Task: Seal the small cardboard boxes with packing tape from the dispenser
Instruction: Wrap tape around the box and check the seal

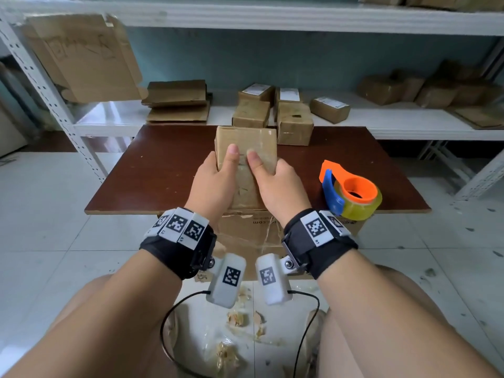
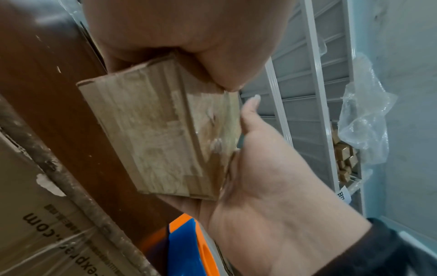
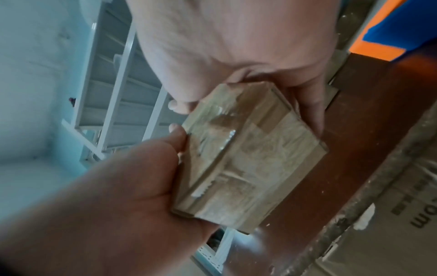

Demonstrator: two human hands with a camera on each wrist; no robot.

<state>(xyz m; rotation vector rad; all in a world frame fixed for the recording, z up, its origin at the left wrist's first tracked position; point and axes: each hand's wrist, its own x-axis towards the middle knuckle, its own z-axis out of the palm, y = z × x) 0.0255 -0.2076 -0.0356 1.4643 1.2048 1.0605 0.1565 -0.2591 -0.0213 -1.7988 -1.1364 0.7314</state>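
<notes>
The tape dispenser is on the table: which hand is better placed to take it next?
Probably the right hand. The tape dispenser stands on the table just beside it, to its right. The left hand would have to cross over the small box, which both hands grip now.

White metal shelving [image 1: 245, 23] is lining a pale blue wall [image 1: 272, 58], with daylight glinting off its lower shelf [image 1: 114, 113]. A dark reddish-brown board [image 1: 152, 170] is serving as a worktop, sitting on a large printed carton [image 1: 245, 230]. Pale floor tiles [image 1: 49, 214], speckled with dark marks, are spreading out on both sides.
</notes>
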